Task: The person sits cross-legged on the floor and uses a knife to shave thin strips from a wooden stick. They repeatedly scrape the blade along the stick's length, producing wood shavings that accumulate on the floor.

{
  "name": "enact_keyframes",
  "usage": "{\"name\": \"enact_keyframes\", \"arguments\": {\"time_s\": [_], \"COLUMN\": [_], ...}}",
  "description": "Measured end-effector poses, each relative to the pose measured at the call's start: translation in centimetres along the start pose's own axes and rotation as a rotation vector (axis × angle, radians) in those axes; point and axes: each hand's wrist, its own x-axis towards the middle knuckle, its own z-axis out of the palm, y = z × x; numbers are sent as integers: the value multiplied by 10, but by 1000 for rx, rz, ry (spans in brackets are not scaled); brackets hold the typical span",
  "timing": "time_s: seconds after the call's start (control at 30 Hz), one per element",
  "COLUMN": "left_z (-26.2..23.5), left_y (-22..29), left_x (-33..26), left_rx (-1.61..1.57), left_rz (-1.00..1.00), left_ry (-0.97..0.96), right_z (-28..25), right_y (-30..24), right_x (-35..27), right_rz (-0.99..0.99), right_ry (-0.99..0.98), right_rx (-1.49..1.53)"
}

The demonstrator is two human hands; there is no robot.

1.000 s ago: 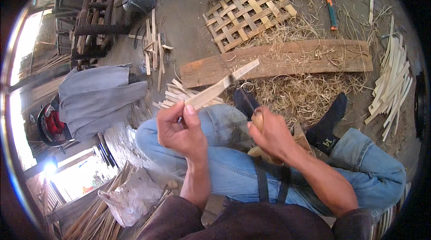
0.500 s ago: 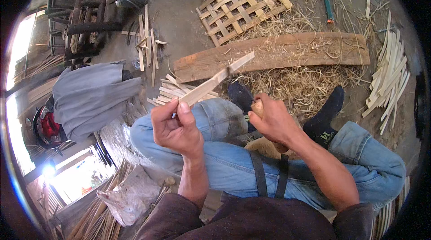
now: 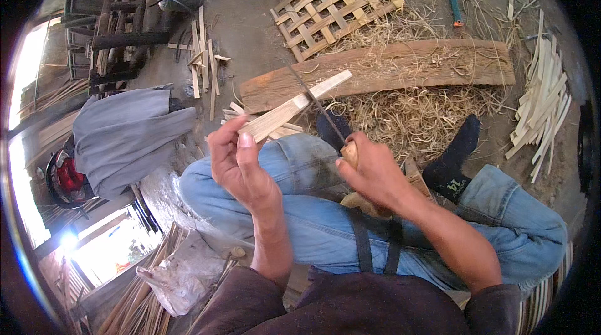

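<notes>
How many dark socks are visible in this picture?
2. One sock is partly hidden behind the knife; the other sock is to the right of the right hand.

Shows pale cream on the wooden strip (image 3: 272, 122), dark grey on the knife blade (image 3: 329, 118) and light tan on its handle (image 3: 350, 153). Turns faded blue on the jeans (image 3: 319, 228), black on the straps (image 3: 394, 245) and near-black with yellow-green marking on the sock (image 3: 456, 154). Mixes weathered brown on the plank (image 3: 407, 64), tan crisscross weave on the panel (image 3: 338, 8), orange and dark green on the hammer (image 3: 452, 0).
</notes>
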Motion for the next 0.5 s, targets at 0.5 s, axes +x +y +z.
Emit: {"name": "enact_keyframes", "arguments": {"time_s": [0.5], "left_z": [-14], "left_y": [-1], "left_x": [3], "left_rx": [-7], "left_rz": [-14], "left_ry": [33], "right_z": [-7], "right_y": [-51], "right_x": [-26], "right_rz": [-96], "right_ry": [-137], "right_rx": [96]}}
